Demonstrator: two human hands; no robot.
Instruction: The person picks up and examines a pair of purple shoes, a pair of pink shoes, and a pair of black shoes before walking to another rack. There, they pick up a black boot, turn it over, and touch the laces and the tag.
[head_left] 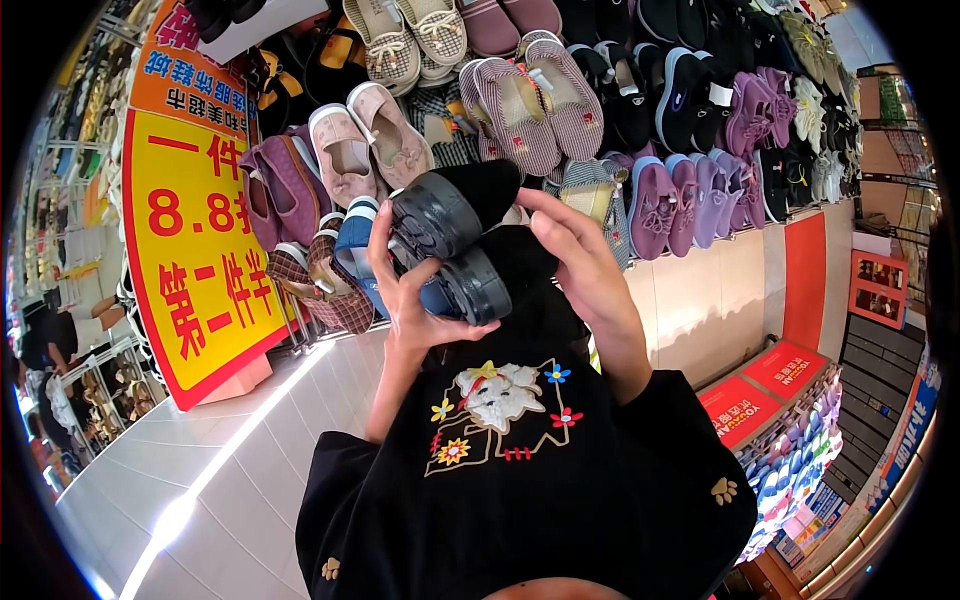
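A pair of black shoes (pixel 478 285) is held up in front of my chest, their thick ridged black heels facing me and their dark toes pointing away to the right. My left hand (pixel 405 305) grips the pair around the heel end, the thumb under the lower heel and the fingers along the left side. At the toe end, my right hand (pixel 580 250) holds the shoes with bent fingers; part of its grip is hidden behind the dark toes. Below them is my black top with an embroidered white dog.
A tiered rack of shoes stands ahead, with pink flats (pixel 345 150), checked slippers (pixel 515 115) and purple sneakers (pixel 650 205). At left is a yellow price sign (pixel 195 240). A red-topped display (pixel 770 385) of shoes stands at right. Another person (pixel 50 335) is at far left.
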